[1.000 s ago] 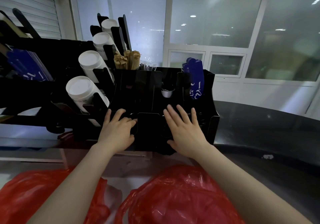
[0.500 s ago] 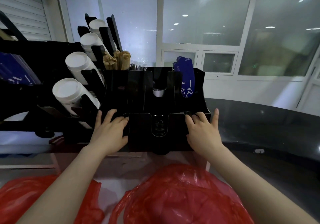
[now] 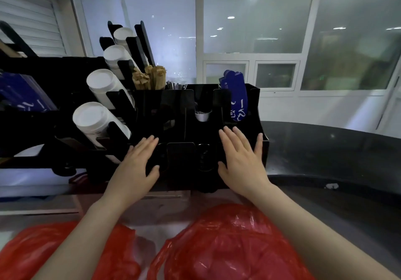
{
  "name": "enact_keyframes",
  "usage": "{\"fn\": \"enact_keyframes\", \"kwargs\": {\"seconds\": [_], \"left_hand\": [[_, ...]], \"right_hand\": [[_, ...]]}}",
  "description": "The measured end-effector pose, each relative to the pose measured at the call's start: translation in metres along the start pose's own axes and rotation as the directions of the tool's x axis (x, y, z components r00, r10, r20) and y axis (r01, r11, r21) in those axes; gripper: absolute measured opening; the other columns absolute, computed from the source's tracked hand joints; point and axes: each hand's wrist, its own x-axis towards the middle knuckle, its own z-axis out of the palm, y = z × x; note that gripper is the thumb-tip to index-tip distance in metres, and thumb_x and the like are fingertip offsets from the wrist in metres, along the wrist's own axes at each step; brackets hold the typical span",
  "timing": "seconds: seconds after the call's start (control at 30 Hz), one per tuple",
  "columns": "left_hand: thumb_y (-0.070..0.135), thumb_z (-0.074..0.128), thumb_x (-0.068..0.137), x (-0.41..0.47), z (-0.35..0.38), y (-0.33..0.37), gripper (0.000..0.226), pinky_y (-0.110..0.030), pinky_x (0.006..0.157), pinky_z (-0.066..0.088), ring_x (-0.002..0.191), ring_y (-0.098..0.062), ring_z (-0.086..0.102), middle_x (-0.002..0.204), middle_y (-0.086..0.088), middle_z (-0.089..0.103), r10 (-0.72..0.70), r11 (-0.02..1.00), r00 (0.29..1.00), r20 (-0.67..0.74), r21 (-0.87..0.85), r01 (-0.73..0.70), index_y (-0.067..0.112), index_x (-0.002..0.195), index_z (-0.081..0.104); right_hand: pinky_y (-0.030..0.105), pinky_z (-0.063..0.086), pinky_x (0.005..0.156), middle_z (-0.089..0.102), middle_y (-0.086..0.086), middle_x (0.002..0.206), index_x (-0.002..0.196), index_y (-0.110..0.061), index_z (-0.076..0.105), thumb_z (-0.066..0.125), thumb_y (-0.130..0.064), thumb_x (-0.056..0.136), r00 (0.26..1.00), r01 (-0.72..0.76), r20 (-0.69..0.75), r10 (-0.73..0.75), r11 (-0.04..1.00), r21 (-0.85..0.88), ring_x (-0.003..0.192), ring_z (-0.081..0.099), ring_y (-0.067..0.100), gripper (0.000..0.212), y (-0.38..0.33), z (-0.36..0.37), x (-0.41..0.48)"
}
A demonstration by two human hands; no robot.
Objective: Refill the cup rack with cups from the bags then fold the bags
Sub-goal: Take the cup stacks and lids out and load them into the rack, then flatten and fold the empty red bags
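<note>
Both hands flatten since half a second back: right hand point(image 3: 243, 158) uncurls off the right front corner of the black organiser point(image 3: 178, 114), and left hand point(image 3: 138, 162) straightens too. Fingers of both are now extended, palms pressed on the organiser front, grasping nothing. Cup rack point(image 3: 121, 99) sits just left of the organiser, up-left of the left hand. White cup stacks point(image 3: 91, 119) in it lie tilted, flat ends toward camera, long axis running down-right into the slots. Bags lie the opposite way, near the body: right red bag point(image 3: 227, 247) beneath the right forearm, left red bag point(image 3: 26, 253) beneath the left. Cups inside not visible. Likely next is a pull back to a bag: right hand nearer the fuller one, left hand nearer the rack.
</note>
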Motion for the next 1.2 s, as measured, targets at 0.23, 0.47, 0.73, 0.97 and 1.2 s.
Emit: {"fn": "enact_keyframes", "kwargs": {"seconds": [0.23, 0.47, 0.73, 0.97, 1.2], "left_hand": [[0.017, 0.055, 0.091, -0.03, -0.03, -0.022, 0.058, -0.018, 0.107, 0.017, 0.133, 0.009, 0.015, 0.14, 0.023, 0.024, -0.09, 0.996, 0.996, -0.024, -0.004, 0.09, 0.025, 0.145, 0.036], [0.013, 0.058, 0.089, -0.07, -0.055, -0.053, 0.053, 0.0, 0.101, 0.013, 0.127, 0.011, 0.024, 0.135, 0.022, 0.035, -0.111, 0.994, 0.994, -0.02, -0.008, 0.111, 0.027, 0.138, 0.046], [0.019, 0.053, 0.093, -0.114, -0.099, -0.105, 0.049, 0.004, 0.097, 0.008, 0.123, 0.013, 0.02, 0.13, 0.025, 0.031, -0.15, 0.988, 0.986, 0.071, -0.015, 0.152, 0.027, 0.14, 0.043], [0.018, 0.056, 0.091, -0.167, -0.114, -0.166, 0.05, -0.013, 0.101, 0.023, 0.123, 0.009, 0.027, 0.132, 0.024, 0.035, -0.238, 0.964, 0.968, 0.082, -0.104, 0.245, 0.032, 0.138, 0.045], [0.023, 0.063, 0.08, -0.233, -0.114, -0.247, 0.065, -0.04, 0.111, 0.028, 0.139, -0.028, 0.029, 0.147, -0.011, 0.04, -0.486, 0.87, 0.848, 0.213, 0.02, 0.493, 0.022, 0.141, 0.042]], "right_hand": [[0.062, -0.011, 0.107, 0.035, 0.005, 0.152, 0.144, -0.011, 0.038, 0.058, -0.025, 0.086, 0.977, 0.21, 0.019, -0.211, 0.977, 0.044, 0.145, 0.019, 0.023, 0.063, -0.065, 0.012, 0.013], [0.066, -0.012, 0.105, 0.04, 0.007, 0.148, 0.146, -0.007, 0.032, 0.059, -0.029, 0.085, 0.962, 0.269, 0.039, -0.269, 0.963, 0.01, 0.144, 0.023, 0.025, 0.07, -0.123, 0.03, 0.02], [0.063, -0.02, 0.101, 0.051, 0.01, 0.134, 0.149, 0.001, 0.003, 0.059, -0.033, 0.084, 0.993, -0.031, 0.115, 0.039, 0.997, -0.069, 0.14, 0.027, 0.026, 0.092, -0.18, 0.055, 0.034], [0.053, 0.021, 0.112, 0.043, 0.014, 0.141, 0.144, -0.004, 0.031, 0.062, -0.015, 0.082, 0.994, -0.065, -0.073, 0.077, 0.986, 0.153, 0.134, 0.036, 0.033, 0.07, -0.214, 0.044, 0.007], [0.036, 0.047, 0.085, 0.055, 0.005, 0.113, 0.117, -0.016, 0.06, 0.063, -0.022, 0.082, 0.972, -0.083, 0.236, 0.009, 0.948, 0.308, 0.107, 0.053, 0.028, 0.035, -0.303, 0.099, -0.085]]}}
